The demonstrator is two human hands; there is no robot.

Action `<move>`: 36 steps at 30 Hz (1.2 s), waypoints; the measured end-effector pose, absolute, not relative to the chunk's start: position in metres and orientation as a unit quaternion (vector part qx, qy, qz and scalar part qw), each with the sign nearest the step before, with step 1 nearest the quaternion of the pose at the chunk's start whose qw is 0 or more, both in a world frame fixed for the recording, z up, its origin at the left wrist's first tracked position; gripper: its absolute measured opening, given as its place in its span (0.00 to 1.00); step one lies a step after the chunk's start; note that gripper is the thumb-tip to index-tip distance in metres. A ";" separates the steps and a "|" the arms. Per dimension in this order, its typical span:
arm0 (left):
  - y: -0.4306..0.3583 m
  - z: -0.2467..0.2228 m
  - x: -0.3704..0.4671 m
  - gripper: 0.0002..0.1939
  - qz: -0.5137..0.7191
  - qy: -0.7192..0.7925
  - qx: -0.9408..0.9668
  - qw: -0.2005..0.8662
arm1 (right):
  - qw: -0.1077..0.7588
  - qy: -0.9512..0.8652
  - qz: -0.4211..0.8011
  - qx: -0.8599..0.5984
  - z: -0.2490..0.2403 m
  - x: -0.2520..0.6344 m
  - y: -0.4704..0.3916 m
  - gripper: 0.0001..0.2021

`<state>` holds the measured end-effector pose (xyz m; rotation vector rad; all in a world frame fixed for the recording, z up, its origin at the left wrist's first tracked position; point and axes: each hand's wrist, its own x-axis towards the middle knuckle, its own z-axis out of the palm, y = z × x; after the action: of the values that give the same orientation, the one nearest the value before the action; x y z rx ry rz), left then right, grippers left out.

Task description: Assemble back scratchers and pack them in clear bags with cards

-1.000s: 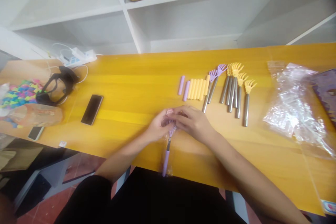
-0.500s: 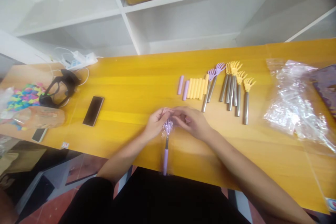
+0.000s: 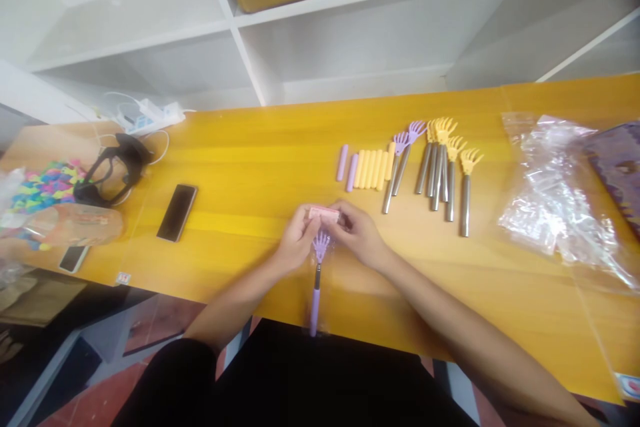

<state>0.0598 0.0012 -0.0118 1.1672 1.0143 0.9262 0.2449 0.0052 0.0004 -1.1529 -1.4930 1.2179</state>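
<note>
A purple back scratcher (image 3: 315, 303) with a hand-shaped head lies in a clear plastic bag (image 3: 326, 287) near the table's front edge. The bag's top end, with a pink-and-white printed strip (image 3: 324, 213), is pinched between the fingers of my left hand (image 3: 296, 239) and my right hand (image 3: 364, 235). Both hands are closed on it, one at each side, just beyond the scratcher's head. To the right of them lie purple-headed back scratchers (image 3: 401, 143) and several yellow-headed back scratchers (image 3: 465, 193) with bare metal handles.
Yellow sleeves (image 3: 370, 170) and purple sleeves (image 3: 343, 162) lie in a row beyond my hands. A pile of clear bags (image 3: 555, 200) is at the right. Leftward are a phone (image 3: 177, 212), a black strapped item (image 3: 117, 167), a power strip (image 3: 157, 115) and colourful small pieces (image 3: 47, 187).
The pink-and-white strip at the bag's top now shows between my fingers. My right hand has shifted slightly left and its fingers have changed position. The scratcher stays in place.
</note>
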 end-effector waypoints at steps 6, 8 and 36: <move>0.001 -0.012 0.060 0.25 0.406 0.448 0.474 0.640 | 0.419 -0.609 0.503 -0.447 0.000 0.246 0.004 0.17; 0.000 -0.012 0.061 0.26 0.406 0.447 0.456 0.654 | 0.412 -0.610 0.518 -0.436 0.000 0.249 0.004 0.16; 0.003 -0.003 0.065 0.31 0.402 0.355 0.368 0.759 | 0.441 -0.505 0.554 -0.493 -0.008 0.255 -0.099 0.07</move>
<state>0.0654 0.0026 -0.0035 0.8021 0.7732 0.8763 0.2552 -0.0994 -0.0080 -1.2246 -1.2535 1.3747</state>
